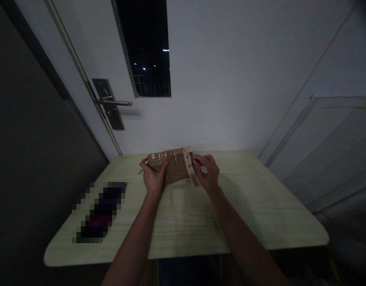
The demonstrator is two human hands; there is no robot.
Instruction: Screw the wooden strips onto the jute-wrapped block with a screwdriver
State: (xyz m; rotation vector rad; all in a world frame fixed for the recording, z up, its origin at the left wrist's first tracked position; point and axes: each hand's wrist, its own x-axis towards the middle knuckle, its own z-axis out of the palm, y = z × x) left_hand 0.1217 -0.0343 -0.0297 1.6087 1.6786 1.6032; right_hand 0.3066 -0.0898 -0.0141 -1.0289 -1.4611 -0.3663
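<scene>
I see the left hand (153,179) gripping the cardboard panel (174,167), the right hand (209,173) pinching at its pale strip (193,177); this fine work's next move seems to need steadiness.

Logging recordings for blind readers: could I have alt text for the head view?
A person's left hand holds a brown, cardboard-like panel over a pale table, while the right hand is at a pale strip on the panel's right end. Behind is a white door with a metal handle and dark window; a pixelated patch appears at left.
</scene>
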